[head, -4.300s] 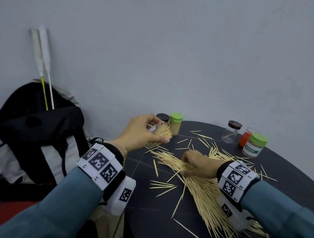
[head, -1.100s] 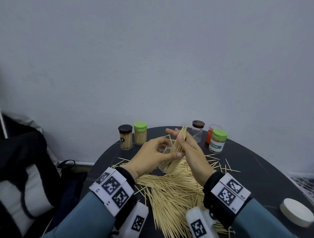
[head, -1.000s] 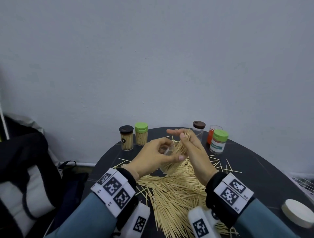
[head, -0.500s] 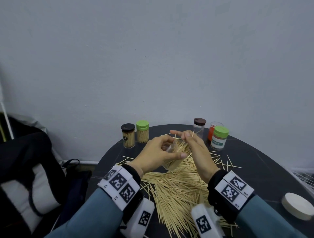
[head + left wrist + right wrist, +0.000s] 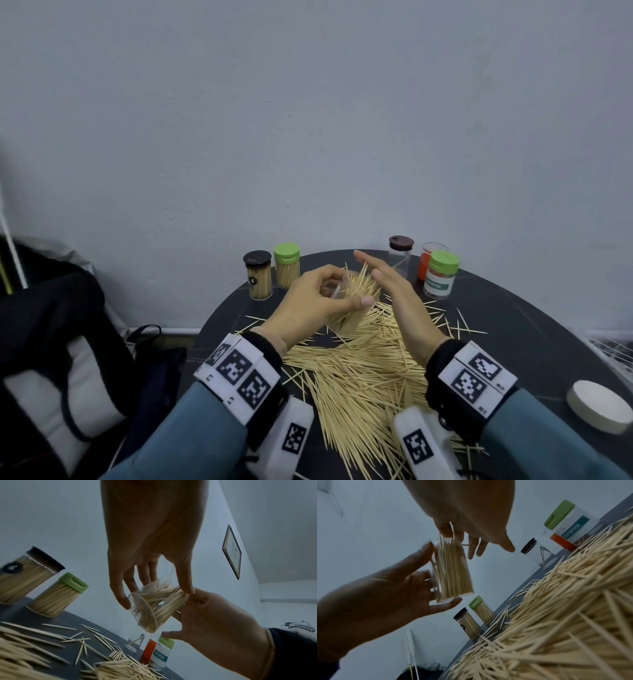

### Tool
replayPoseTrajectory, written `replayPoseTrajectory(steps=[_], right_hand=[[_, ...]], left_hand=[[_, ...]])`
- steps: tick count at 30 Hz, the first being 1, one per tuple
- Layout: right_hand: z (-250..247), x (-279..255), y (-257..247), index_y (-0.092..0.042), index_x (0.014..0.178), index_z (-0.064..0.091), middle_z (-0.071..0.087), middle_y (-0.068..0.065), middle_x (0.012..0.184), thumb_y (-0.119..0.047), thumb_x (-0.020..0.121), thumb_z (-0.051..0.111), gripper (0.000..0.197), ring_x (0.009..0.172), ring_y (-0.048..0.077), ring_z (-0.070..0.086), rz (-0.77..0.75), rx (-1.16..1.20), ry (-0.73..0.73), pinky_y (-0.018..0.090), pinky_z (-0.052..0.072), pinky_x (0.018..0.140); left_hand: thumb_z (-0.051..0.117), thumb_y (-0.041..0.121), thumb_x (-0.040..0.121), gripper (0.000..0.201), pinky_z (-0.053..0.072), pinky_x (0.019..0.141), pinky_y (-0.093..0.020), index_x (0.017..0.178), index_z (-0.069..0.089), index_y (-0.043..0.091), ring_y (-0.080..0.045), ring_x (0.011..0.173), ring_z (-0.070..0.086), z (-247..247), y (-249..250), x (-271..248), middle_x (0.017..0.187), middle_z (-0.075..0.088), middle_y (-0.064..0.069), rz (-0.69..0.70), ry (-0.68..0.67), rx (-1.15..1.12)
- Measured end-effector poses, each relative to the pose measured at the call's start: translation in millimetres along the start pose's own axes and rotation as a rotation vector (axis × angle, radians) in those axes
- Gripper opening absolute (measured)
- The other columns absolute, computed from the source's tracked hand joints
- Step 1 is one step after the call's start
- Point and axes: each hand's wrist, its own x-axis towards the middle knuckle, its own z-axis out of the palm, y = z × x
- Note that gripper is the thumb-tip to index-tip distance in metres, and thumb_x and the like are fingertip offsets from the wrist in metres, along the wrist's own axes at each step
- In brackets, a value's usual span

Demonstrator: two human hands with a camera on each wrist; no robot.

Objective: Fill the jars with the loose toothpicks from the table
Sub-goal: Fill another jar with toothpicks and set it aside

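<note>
We hold the clear jar [image 5: 346, 308] tilted above the dark round table [image 5: 534, 342], our left hand [image 5: 308, 305] curled round it; it is nearly full of toothpicks [image 5: 452, 572], tips bristling from its mouth. Our right hand [image 5: 397, 301] hovers flat beside those tips, fingers straight. A green-lidded jar reading "TOOTHPICK" [image 5: 160, 655] stands behind, near two full jars, black-capped [image 5: 257, 278] and green-capped [image 5: 287, 265]. Loose toothpicks [image 5: 370, 377] heap the table.
</note>
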Motion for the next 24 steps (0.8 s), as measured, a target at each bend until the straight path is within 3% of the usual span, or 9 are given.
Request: replayPoseTrajectory(steps=[3, 5, 7, 10, 13, 18, 21, 24], right_hand=[[-4.9, 4.1, -1.9, -0.023, 0.125, 0.054, 0.056, -0.013, 0.124, -0.021, 0.100, 0.037, 0.031, 0.107, -0.020, 0.046, -0.016, 0.010, 0.022, -0.005, 0.036, 0.078], [-9.9, 6.4, -4.4, -0.018, 0.119, 0.058, 0.061, -0.003, 0.120, -0.018, 0.099, 0.040, 0.027, 0.112, 0.001, 0.054, 0.008, -0.008, -0.013, 0.008, 0.043, 0.088], [-13.1, 7.5, -6.9, -0.014, 0.114, 0.060, 0.064, 0.001, 0.114, -0.013, 0.097, 0.043, 0.023, 0.109, 0.010, 0.059, 0.013, -0.032, -0.061, 0.017, 0.047, 0.090], [-15.5, 9.4, -9.2, -0.011, 0.111, 0.061, 0.066, -0.001, 0.112, -0.006, 0.093, 0.051, 0.021, 0.105, 0.004, 0.062, -0.070, -0.113, -0.063, 0.012, 0.048, 0.086], [-15.9, 11.0, -8.3, -0.014, 0.103, 0.064, 0.069, -0.001, 0.107, -0.005, 0.090, 0.057, 0.017, 0.102, 0.004, 0.065, -0.150, -0.203, -0.036, 0.018, 0.050, 0.088], [-7.0, 6.0, -5.1, -0.009, 0.096, 0.065, 0.071, -0.001, 0.100, 0.003, 0.085, 0.061, 0.016, 0.093, 0.000, 0.067, -0.234, -0.233, 0.033, 0.012, 0.051, 0.079], [-3.9, 5.1, -4.1, -0.011, 0.100, 0.064, 0.069, -0.003, 0.102, -0.003, 0.084, 0.065, 0.018, 0.095, -0.001, 0.065, -0.230, -0.237, 0.067, 0.013, 0.051, 0.080], [-7.2, 6.2, -7.3, -0.022, 0.109, 0.061, 0.063, -0.017, 0.107, -0.014, 0.090, 0.059, 0.020, 0.102, -0.009, 0.057, -0.238, -0.367, 0.074, 0.003, 0.043, 0.083]], left_hand=[[0.077, 0.046, 0.058, 0.067, 0.050, 0.091, -0.027, 0.116, 0.061, 0.017, -0.012, 0.101, 0.061, -1.8, 0.3, 0.2, 0.106, 0.066, 0.002, -0.010, 0.019, 0.003], [0.079, 0.038, 0.065, 0.057, 0.050, 0.087, -0.023, 0.114, 0.061, 0.016, -0.011, 0.098, 0.061, -3.0, 1.1, 0.0, 0.102, 0.065, 0.006, -0.013, 0.046, 0.029], [0.081, 0.035, 0.067, 0.052, 0.048, 0.081, -0.016, 0.112, 0.062, 0.016, -0.007, 0.094, 0.059, -4.0, 0.5, -0.1, 0.099, 0.063, 0.009, -0.004, 0.093, 0.082], [0.083, 0.033, 0.067, 0.051, 0.042, 0.071, -0.007, 0.111, 0.062, 0.018, -0.001, 0.091, 0.055, -5.4, -1.7, -0.9, 0.099, 0.061, 0.011, 0.016, 0.161, 0.184], [0.084, 0.032, 0.066, 0.051, 0.042, 0.069, -0.005, 0.110, 0.062, 0.017, -0.001, 0.091, 0.055, -6.1, -3.6, -1.6, 0.101, 0.062, 0.008, 0.020, 0.171, 0.227], [0.084, 0.032, 0.066, 0.052, 0.039, 0.067, 0.001, 0.111, 0.061, 0.017, 0.003, 0.088, 0.053, -5.4, -3.4, -1.9, 0.100, 0.061, 0.010, 0.028, 0.155, 0.242], [0.084, 0.031, 0.067, 0.050, 0.041, 0.066, -0.001, 0.110, 0.061, 0.017, 0.005, 0.086, 0.052, -4.7, -3.2, -2.3, 0.100, 0.061, 0.010, 0.019, 0.148, 0.225], [0.083, 0.032, 0.067, 0.050, 0.042, 0.067, -0.005, 0.109, 0.062, 0.018, 0.003, 0.089, 0.054, -4.5, -3.2, -2.3, 0.100, 0.062, 0.010, 0.006, 0.129, 0.223]])
